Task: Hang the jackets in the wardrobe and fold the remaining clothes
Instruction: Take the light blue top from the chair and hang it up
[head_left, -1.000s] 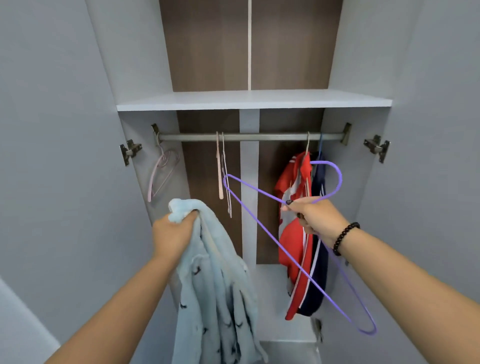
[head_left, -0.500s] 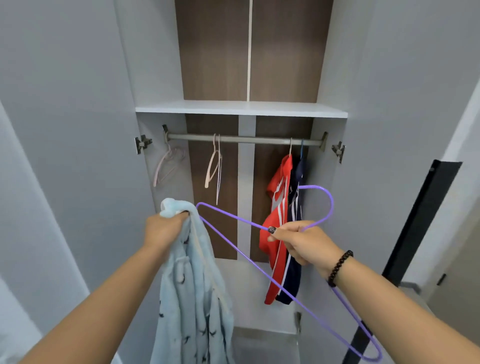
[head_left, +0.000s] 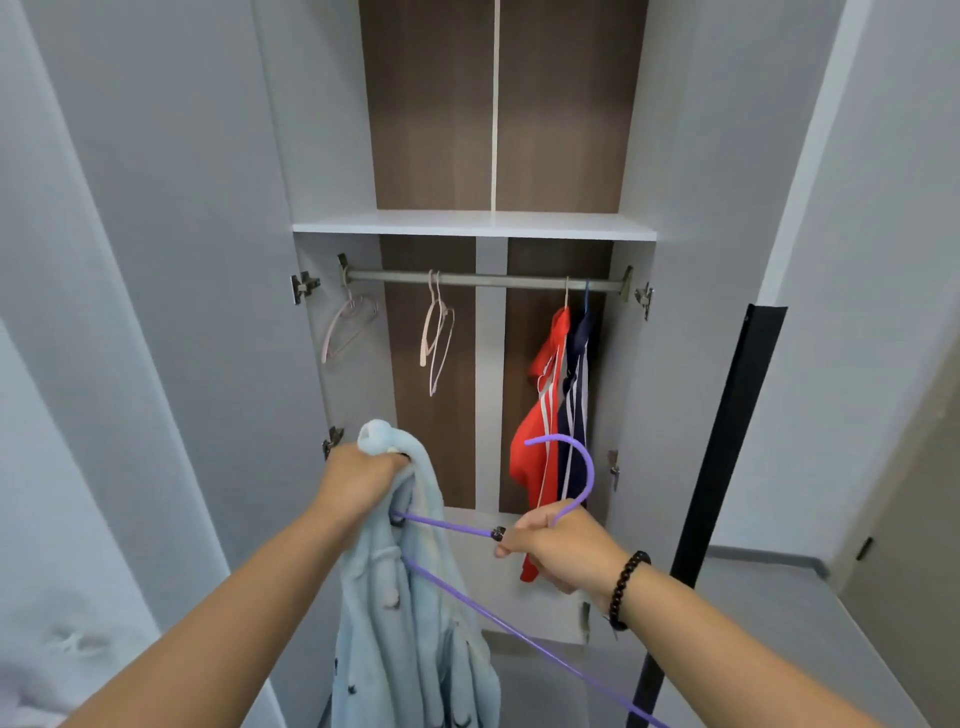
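Observation:
My left hand (head_left: 358, 480) grips the top of a fluffy light-blue jacket (head_left: 415, 623) that hangs down in front of the open wardrobe. My right hand (head_left: 558, 548) holds a purple wire hanger (head_left: 584, 467) by its neck, hook pointing up. One end of the hanger reaches into the jacket just below my left hand. On the wardrobe rail (head_left: 483, 280) a red jacket (head_left: 540, 431) and a navy jacket (head_left: 576, 395) hang at the right.
Pale pink empty hangers hang on the rail, one at the left (head_left: 350, 327) and a pair near the middle (head_left: 436, 338). A white shelf (head_left: 472, 228) sits above the rail. Both wardrobe doors (head_left: 171, 260) stand open. A black post (head_left: 722, 467) stands at the right.
I have stepped back from the wardrobe, so it looks smaller. My right hand has brought the hanger left and down, and its end now enters the blue jacket under my left hand.

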